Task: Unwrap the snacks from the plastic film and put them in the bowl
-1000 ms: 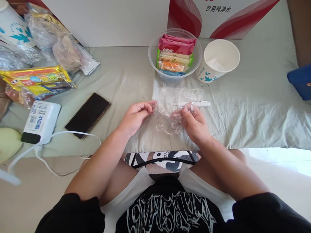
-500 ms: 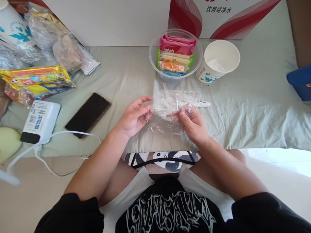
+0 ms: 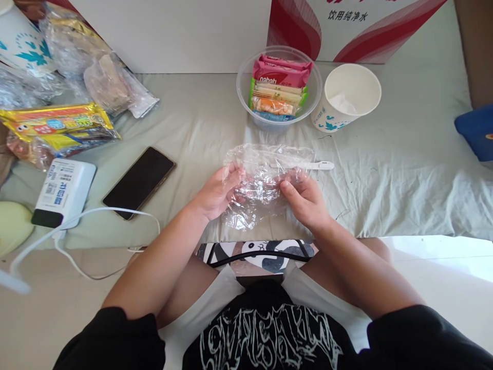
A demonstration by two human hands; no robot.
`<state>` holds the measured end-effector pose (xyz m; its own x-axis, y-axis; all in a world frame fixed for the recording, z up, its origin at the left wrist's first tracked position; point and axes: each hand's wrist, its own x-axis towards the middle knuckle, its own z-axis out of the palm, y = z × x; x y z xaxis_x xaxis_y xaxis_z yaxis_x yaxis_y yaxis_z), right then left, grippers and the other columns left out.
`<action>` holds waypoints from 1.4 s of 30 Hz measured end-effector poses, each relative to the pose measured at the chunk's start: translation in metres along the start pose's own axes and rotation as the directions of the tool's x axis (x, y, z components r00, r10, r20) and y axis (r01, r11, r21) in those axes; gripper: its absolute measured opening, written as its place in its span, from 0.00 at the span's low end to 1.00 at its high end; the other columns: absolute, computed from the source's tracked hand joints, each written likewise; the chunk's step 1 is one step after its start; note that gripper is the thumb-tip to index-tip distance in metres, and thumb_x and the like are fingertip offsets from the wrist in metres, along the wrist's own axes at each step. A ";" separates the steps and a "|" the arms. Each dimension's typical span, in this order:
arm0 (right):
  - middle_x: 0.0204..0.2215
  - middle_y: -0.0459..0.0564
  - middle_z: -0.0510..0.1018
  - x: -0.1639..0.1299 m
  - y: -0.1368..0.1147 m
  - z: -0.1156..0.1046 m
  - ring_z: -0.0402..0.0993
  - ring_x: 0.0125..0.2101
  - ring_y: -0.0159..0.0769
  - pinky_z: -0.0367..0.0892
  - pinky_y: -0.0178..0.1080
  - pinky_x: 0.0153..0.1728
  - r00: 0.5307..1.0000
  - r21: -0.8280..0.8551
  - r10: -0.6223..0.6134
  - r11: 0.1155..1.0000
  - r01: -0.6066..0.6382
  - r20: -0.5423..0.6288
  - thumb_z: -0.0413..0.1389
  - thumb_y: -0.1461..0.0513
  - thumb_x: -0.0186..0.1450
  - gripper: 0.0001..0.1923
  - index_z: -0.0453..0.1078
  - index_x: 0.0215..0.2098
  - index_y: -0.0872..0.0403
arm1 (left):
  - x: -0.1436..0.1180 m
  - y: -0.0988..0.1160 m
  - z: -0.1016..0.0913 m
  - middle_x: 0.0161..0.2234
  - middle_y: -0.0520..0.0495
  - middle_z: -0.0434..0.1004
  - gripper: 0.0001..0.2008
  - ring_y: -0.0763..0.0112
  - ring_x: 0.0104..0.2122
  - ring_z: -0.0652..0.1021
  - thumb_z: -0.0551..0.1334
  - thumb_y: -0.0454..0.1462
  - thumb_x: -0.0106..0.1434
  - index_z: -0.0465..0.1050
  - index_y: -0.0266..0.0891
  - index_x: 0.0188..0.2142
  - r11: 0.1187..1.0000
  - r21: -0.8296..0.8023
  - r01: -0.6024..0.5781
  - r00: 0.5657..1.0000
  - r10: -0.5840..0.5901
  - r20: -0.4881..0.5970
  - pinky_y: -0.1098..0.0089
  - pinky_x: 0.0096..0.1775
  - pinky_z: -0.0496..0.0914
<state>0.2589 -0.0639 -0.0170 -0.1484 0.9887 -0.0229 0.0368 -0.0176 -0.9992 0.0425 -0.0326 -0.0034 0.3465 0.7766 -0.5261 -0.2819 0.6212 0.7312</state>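
Between my two hands is a thin, crinkled sheet of clear plastic film [image 3: 262,190], held just above the cloth. My left hand [image 3: 219,192] pinches its left side, with some of the film lying over the fingers. At the right side, my right hand [image 3: 306,198] grips the film between thumb and curled fingers. Whether it is a bag or a single sheet, I cannot tell. A slim white plastic stick [image 3: 323,165] lies on the cloth beyond the right hand, its left part seen through the film.
Past the film stand a clear tub [image 3: 241,95] of wrapped snacks and a white paper cup [image 3: 331,110]. To the left are a phone [image 3: 139,182], a white device [image 3: 65,187] with a cable, and snack packets [image 3: 57,123]. A large box [image 3: 173,36] stands behind.
My left hand has moved slightly right and closed in on the film, which now spreads over its fingers and further left and toward me. The right hand has barely shifted.
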 end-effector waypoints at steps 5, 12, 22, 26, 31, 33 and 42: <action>0.31 0.47 0.78 -0.001 0.003 -0.001 0.73 0.32 0.33 0.71 0.39 0.37 1.000 -0.010 0.010 1.000 -0.010 -0.015 0.59 0.38 0.67 0.25 0.69 0.34 0.51 | -0.001 0.001 0.000 0.28 0.52 0.76 0.19 0.72 0.26 0.77 0.79 0.43 0.48 0.74 0.37 0.32 0.966 0.257 -0.028 0.999 0.022 0.025 0.73 0.26 0.68; 0.29 0.43 0.76 0.001 0.013 -0.002 0.71 0.30 0.32 0.69 0.39 0.36 0.992 0.101 0.072 0.993 -0.062 -0.103 0.61 0.38 0.65 0.25 0.67 0.34 0.49 | 0.002 0.001 -0.009 0.24 0.53 0.75 0.17 0.75 0.23 0.74 0.78 0.43 0.49 0.75 0.38 0.29 0.927 0.356 -0.121 0.991 0.131 -0.004 0.72 0.27 0.69; 0.29 0.42 0.76 -0.001 0.013 0.002 0.75 0.26 0.31 0.71 0.37 0.28 0.986 0.255 0.161 0.956 -0.143 -0.050 0.65 0.37 0.61 0.27 0.65 0.34 0.48 | 0.007 0.000 -0.012 0.38 0.49 0.81 0.20 0.71 0.39 0.79 0.77 0.50 0.50 0.78 0.42 0.36 0.906 0.108 -0.409 0.899 0.420 -0.122 0.72 0.40 0.74; 0.24 0.41 0.73 -0.005 0.005 0.005 0.70 0.21 0.28 0.71 0.36 0.28 0.982 0.211 0.156 0.962 -0.176 0.107 0.62 0.37 0.64 0.27 0.63 0.32 0.49 | 0.003 -0.002 -0.008 0.52 0.42 0.82 0.36 0.51 0.57 0.78 0.70 0.64 0.52 0.76 0.44 0.51 0.937 -0.007 -0.349 0.937 0.349 0.012 0.55 0.57 0.72; 0.21 0.41 0.73 -0.007 0.002 0.006 0.68 0.22 0.28 0.64 0.35 0.24 0.989 -0.022 0.139 0.990 -0.140 -0.050 0.61 0.45 0.67 0.21 0.63 0.31 0.50 | -0.005 0.000 -0.004 0.44 0.40 0.84 0.49 0.44 0.52 0.82 0.65 0.71 0.49 0.68 0.44 0.60 0.977 -0.060 -0.205 0.968 0.212 0.133 0.52 0.49 0.76; 0.20 0.40 0.71 -0.007 0.002 0.005 0.67 0.21 0.28 0.61 0.34 0.23 0.982 -0.125 0.133 0.981 -0.151 -0.136 0.62 0.49 0.67 0.18 0.63 0.31 0.50 | -0.004 0.001 -0.004 0.44 0.42 0.85 0.51 0.50 0.46 0.85 0.75 0.65 0.43 0.64 0.47 0.61 0.987 -0.025 -0.156 0.979 0.158 0.128 0.57 0.45 0.77; 0.22 0.42 0.77 -0.002 -0.005 0.004 0.74 0.21 0.30 0.69 0.34 0.24 0.980 0.038 0.198 0.980 -0.196 -0.039 0.63 0.45 0.65 0.21 0.63 0.33 0.50 | 0.002 0.006 -0.010 0.31 0.51 0.83 0.32 0.66 0.32 0.84 0.81 0.41 0.46 0.72 0.41 0.48 0.970 0.151 -0.190 0.977 0.202 -0.071 0.70 0.35 0.78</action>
<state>0.2552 -0.0663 -0.0120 -0.0997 0.9707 -0.2186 0.0281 -0.2168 -0.9758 0.0330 -0.0266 -0.0043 0.2182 0.8915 -0.3970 -0.2039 0.4395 0.8748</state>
